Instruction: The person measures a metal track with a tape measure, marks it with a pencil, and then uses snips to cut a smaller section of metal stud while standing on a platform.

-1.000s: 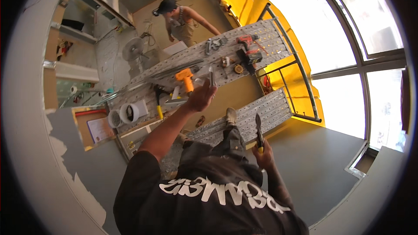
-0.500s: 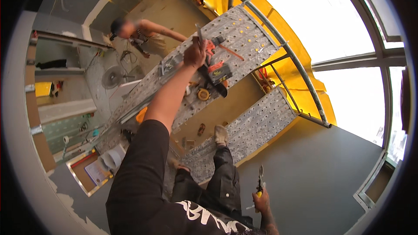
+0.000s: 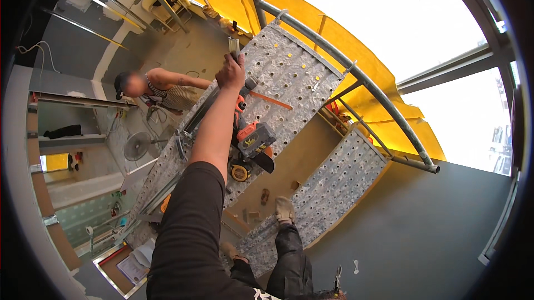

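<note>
My left arm in a black sleeve reaches far out over the perforated metal scaffold platform (image 3: 295, 83). My left hand (image 3: 231, 72) is closed around a short metal channel piece (image 3: 234, 46), whose end sticks up past the fingers. Under the forearm lie an orange-and-black cordless drill (image 3: 255, 136) and a round yellow-and-black tape measure (image 3: 240, 173). At the lower edge only a sliver of my right hand (image 3: 331, 295) shows, with the upright metal jaws of snips (image 3: 337, 279) beside it; the grip is cut off by the frame.
A co-worker (image 3: 167, 86) stands beyond the platform, one arm extended toward it. A curved pipe rail (image 3: 356, 75) bounds the right side, before yellow sheeting (image 3: 389, 111). My feet are on a lower perforated plank (image 3: 334, 180). A fan (image 3: 137, 145) stands at left.
The view has shifted. My left hand, still gripping the metal piece, has moved left in the picture. My right hand with the snips has dropped almost out of the lower edge.
</note>
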Demonstrator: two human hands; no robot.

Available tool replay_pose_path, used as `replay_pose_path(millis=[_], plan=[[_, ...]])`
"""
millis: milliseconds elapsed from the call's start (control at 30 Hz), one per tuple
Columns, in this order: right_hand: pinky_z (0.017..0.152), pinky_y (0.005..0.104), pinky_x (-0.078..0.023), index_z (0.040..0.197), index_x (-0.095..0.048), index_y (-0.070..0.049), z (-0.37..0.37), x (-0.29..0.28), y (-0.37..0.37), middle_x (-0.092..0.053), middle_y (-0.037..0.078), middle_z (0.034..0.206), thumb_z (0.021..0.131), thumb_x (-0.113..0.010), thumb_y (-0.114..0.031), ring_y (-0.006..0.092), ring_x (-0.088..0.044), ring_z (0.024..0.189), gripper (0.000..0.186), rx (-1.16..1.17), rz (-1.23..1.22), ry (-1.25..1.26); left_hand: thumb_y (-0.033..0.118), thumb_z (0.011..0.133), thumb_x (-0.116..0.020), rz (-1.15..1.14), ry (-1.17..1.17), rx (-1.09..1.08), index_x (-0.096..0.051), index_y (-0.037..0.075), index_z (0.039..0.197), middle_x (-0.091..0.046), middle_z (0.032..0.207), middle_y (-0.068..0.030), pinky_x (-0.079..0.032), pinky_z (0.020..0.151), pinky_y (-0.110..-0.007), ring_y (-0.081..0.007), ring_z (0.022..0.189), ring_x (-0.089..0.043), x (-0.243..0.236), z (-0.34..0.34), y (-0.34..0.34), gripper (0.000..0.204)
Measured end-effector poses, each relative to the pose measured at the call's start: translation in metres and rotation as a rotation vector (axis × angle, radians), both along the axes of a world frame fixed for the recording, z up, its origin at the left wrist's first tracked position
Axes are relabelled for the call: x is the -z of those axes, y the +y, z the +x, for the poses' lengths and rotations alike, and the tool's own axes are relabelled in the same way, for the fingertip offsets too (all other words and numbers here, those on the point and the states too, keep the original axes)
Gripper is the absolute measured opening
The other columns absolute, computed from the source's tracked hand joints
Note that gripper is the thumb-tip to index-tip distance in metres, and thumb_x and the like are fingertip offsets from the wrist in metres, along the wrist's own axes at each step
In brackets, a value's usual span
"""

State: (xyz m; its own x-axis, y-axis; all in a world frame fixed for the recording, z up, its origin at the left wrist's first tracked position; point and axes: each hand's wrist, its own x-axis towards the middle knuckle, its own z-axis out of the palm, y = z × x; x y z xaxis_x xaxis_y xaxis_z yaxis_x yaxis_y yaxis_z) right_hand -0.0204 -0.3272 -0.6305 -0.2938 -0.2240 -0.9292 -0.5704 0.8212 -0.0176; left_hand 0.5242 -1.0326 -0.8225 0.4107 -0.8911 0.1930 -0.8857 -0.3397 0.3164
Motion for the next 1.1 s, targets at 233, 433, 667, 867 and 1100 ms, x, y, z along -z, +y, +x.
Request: replay_pose_path(millis=[233,433,667,867,1100], plan=[[0.082,0.0493,-0.049,0.125,-0.057,-0.007,0.003,-0.002,-0.036,-0.066,0.021,0.107,0.087,-0.069,-0.034,0.0378,-0.063,0.098,0.048,-0.022,-0.019,-0.044,0.039,0.105,-0.044,-0.345,0.669,-0.067,-0.042,0.001,0.119,-0.064,0.103,-0.0248,-0.05,0.077,-0.052,-0.044,0.091,-0.064,-0.001,0.0,0.051,0.041],[0.046,0.032,-0.05,0.111,-0.05,-0.001,-0.005,0.054,-0.056,-0.054,0.006,0.07,0.078,-0.063,-0.002,0.0163,-0.058,0.053,0.035,0.13,-0.218,-0.169,0.021,0.106,-0.047,-0.415,1.068,-0.201,-0.045,0.007,0.109,-0.05,0.084,-0.0014,-0.042,0.07,-0.027,-0.0109,0.074,-0.047,-0.066,-0.046,0.28,0.015],[0.051,0.0302,-0.05,0.118,-0.049,-0.001,0.076,-0.023,-0.157,-0.053,0.007,0.078,0.081,-0.059,-0.007,0.0152,-0.057,0.056,0.039,-0.19,-0.399,-0.402,0.034,0.094,-0.068,0.306,1.518,-0.283,-0.051,0.0,0.124,-0.063,0.106,-0.0073,-0.048,0.083,-0.032,-0.0134,0.095,-0.059,-0.203,-0.077,0.598,0.048],[0.089,0.0535,-0.046,0.122,-0.048,0.004,0.188,-0.101,-0.173,-0.061,0.032,0.107,0.084,-0.066,-0.024,0.0506,-0.057,0.102,0.05,-0.868,-0.635,-0.35,0.031,0.087,-0.076,0.321,1.57,-0.146,-0.057,0.003,0.121,-0.066,0.103,-0.0082,-0.05,0.079,-0.032,-0.0149,0.089,-0.061,-0.288,-0.026,0.723,0.048],[0.094,0.0504,-0.046,0.131,-0.046,0.003,0.354,-0.218,-0.107,-0.06,0.031,0.116,0.085,-0.069,-0.023,0.0489,-0.057,0.11,0.058,-1.094,-0.68,-0.704,0.01,0.09,-0.068,-0.044,1.799,-0.208,-0.053,0.006,0.125,-0.068,0.117,-0.0128,-0.047,0.098,-0.036,-0.0195,0.115,-0.061,-0.413,0.083,0.797,0.038]])
